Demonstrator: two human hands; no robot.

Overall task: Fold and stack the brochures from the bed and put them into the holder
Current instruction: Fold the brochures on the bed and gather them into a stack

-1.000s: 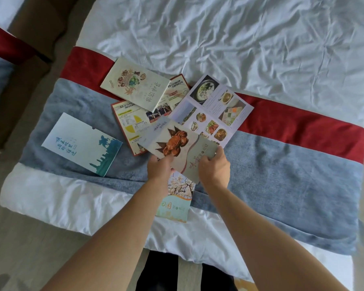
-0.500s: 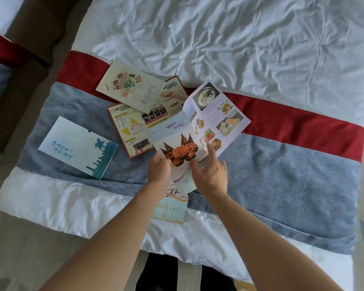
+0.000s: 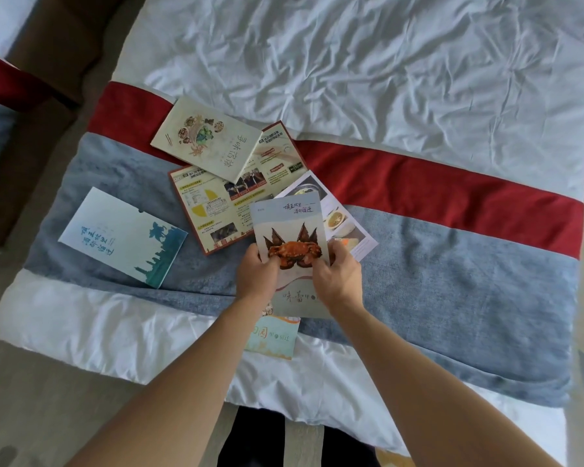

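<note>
At centre frame, both hands pinch the crab brochure (image 3: 289,227) on the bed (image 3: 418,79): left hand (image 3: 256,274) fingers on its left edge, right hand (image 3: 338,281) on its right.

Five brochures (image 3: 290,230) on the bed (image 3: 351,62) (one crab-printed, held up by both hands), two hands (image 3: 255,274), one red-and-grey bed runner (image 3: 452,264)

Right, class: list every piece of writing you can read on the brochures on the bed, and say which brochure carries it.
Cream food brochure: "寻味宿迁".
Crab brochure, held in both hands: brush-style heading, not clearly legible.
Blue skyline brochure: calligraphy, too stylised to read.
Red-bordered leaflet: print too small.
Teal brochure: blurred.
</note>
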